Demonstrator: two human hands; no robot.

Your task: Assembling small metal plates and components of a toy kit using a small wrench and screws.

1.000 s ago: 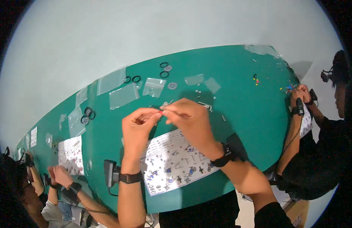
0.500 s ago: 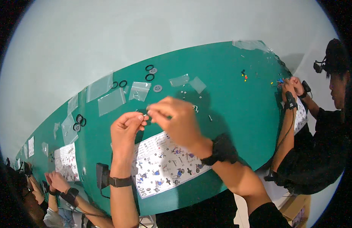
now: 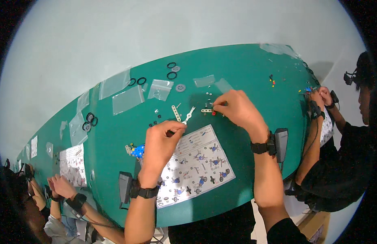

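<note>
My left hand [image 3: 163, 139] is closed in a pinch around the lower end of a small white wrench [image 3: 189, 115], just above the instruction sheet [image 3: 196, 164]. Next to the wrench lies a cream strip with holes [image 3: 176, 113]. My right hand [image 3: 240, 109] has thumb and fingers pressed together over the table; whatever is between the fingertips is too small to make out. Right by those fingertips are a second cream strip [image 3: 206, 110], a small screw [image 3: 206, 105] and a red piece [image 3: 214, 113]. A blue part with yellow bits [image 3: 137, 151] sits left of my left wrist, partly hidden.
Black rings [image 3: 171, 75] and grey wheels [image 3: 180, 88] lie farther back, near clear plastic bags [image 3: 160, 90]. Several small dark nuts [image 3: 154, 122] are beside my left hand. Co-workers' hands are at the right [image 3: 320, 96] and at the left [image 3: 61, 187].
My hands were close together over the sheet's upper edge and have parted. The right moved right to the strip and screw; the left now holds the wrench. The view has shifted slightly.
</note>
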